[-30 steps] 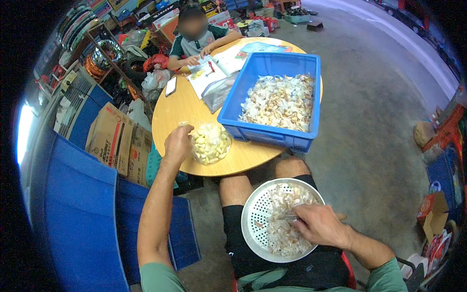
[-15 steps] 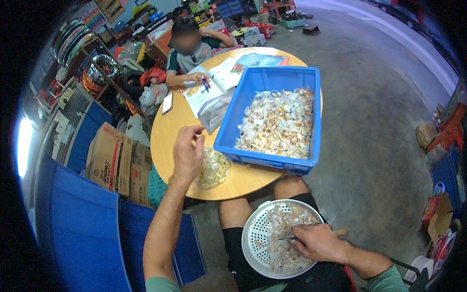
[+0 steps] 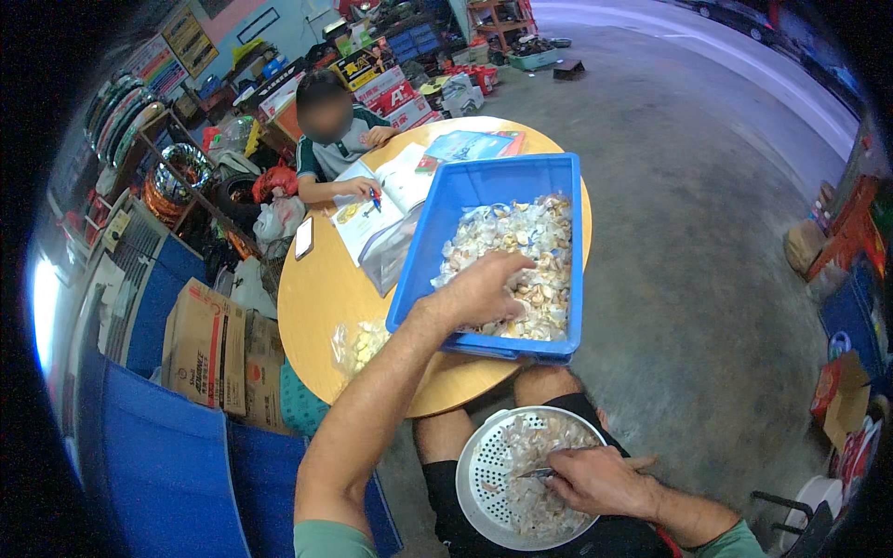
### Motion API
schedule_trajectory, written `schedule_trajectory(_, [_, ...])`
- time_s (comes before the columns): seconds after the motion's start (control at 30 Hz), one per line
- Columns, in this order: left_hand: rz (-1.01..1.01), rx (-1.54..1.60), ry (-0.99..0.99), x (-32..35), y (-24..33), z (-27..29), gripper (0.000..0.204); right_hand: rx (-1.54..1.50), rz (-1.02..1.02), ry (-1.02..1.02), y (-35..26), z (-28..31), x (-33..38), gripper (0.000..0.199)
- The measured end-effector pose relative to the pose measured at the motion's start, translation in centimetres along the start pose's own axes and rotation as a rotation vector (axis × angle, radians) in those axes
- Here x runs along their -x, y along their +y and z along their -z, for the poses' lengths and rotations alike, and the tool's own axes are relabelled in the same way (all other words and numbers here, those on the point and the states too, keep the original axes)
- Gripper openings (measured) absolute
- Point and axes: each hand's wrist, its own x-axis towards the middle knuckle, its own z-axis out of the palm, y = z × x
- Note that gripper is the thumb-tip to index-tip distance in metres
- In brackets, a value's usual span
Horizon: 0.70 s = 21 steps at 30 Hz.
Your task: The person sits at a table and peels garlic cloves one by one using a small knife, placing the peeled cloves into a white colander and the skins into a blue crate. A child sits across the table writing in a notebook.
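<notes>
Garlic (image 3: 551, 279) is lying under the spread left grip (image 3: 476, 290), inside the bin (image 3: 574, 251); the right grip (image 3: 597, 480) is clasping a knife (image 3: 536, 472)

Left-rim lamp glow (image 3: 45, 302): harsh white, burnt out, bluish at its edge.
Roadside strip (image 3: 642, 20): washed in pale violet light.
Wooden tabletop (image 3: 302, 316): evenly lit, warm in tone.
Concrete floor (image 3: 679, 242): dimmer grey, darker beneath the table.
Perforated pan (image 3: 479, 470): pale and bright, its holes distinct.
Blue panels (image 3: 149, 446): edges bowed by the fisheye.
Seated person's face (image 3: 324, 116): blurred over.
Background clutter: soft, fine detail lost.
Corners: black, speckled with noise.
</notes>
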Motion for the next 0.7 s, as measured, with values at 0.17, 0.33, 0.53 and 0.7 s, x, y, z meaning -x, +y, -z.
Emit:
schedule_trajectory(0.17, [-0.063, -0.122, -0.247, -1.9, 2.5, -0.9, 0.121, -0.041, -0.027, 0.038, -0.2, 0.6, 0.0, 0.022])
schedule_trajectory(0.33, [0.047, -0.343, -0.327, -3.4, 3.1, -4.0, 0.119, -0.046, -0.056, 0.028, -0.3, 0.7, -0.2, 0.023])
schedule_trajectory(0.53, [0.103, -0.493, -0.324, -4.7, 3.5, -4.7, 0.107, -0.059, -0.090, -0.009, -0.1, 1.1, -0.4, 0.024])
schedule_trajectory(0.7, [0.051, -0.441, -0.299, -4.2, 2.6, -4.9, 0.077, -0.041, -0.067, 0.026, -0.2, 0.9, -0.4, 0.024])
